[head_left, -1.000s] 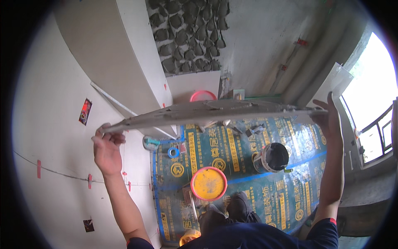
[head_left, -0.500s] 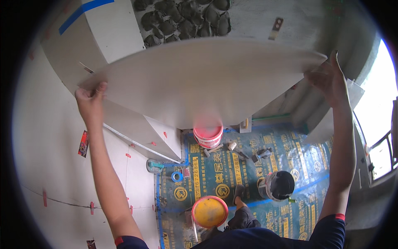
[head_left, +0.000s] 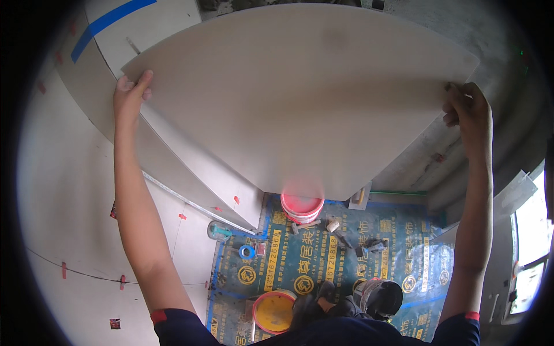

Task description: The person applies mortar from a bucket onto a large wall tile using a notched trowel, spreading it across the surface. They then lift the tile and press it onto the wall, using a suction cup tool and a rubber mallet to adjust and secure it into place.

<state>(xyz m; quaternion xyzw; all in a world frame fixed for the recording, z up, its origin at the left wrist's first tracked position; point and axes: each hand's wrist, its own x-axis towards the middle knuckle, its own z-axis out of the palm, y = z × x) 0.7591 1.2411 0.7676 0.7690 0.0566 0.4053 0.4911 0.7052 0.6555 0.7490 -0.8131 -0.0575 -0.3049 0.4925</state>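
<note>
A large beige wall tile (head_left: 288,104) spans the view, raised upright in front of the far wall with a faint pink reflection low on its face. My left hand (head_left: 131,95) grips its left edge, thumb on the front face. On the opposite edge my right hand (head_left: 472,112) is closed, its fingers curled round the side. Above the tile's top edge a strip of dark mortar (head_left: 231,6) shows on the wall; the rest of the mortar is hidden behind the tile. Whether the tile touches the mortar, I cannot tell.
Below the tile stands a pink bucket (head_left: 302,210), with a hammer (head_left: 306,226) and a white-headed mallet (head_left: 333,225) nearby. Close to my feet are a yellow-topped bucket (head_left: 273,312) and a black bucket (head_left: 381,300). Blue tape (head_left: 246,252) lies by the tiled left wall (head_left: 81,202).
Both hands have lifted the tile higher and tipped its face more upright, covering most of the mortar dabs. My feet have come together between the buckets.
</note>
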